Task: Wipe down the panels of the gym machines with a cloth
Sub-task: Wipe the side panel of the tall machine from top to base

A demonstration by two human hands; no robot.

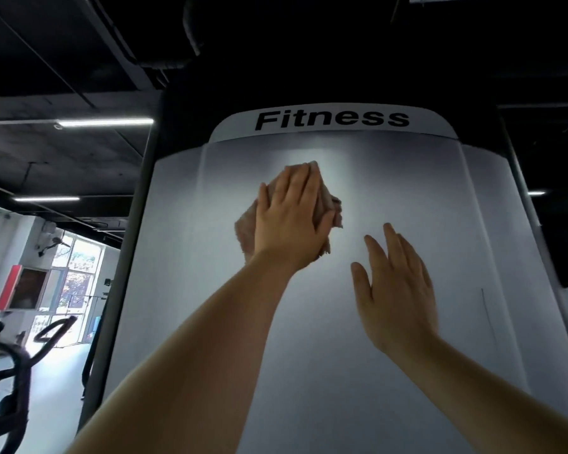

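A big grey panel [325,322] of a gym machine fills most of the view and stands tall in front of the person. At its far top is a white strip with the word "Fitness" [332,119] in black letters. To the left stands a dark exercise bike [10,365], and far behind it is a bright window [76,276]. The right hand [397,290] is lower on the panel, to the right, with its fingers straight and spread; it may be resting flat on the panel, but that is hard to see. The left hand [289,217] is higher up, near the middle. Its fingers are straight and together, and they press a pink cloth [246,231] flat against the panel. The crumpled cloth sticks out around the hand.
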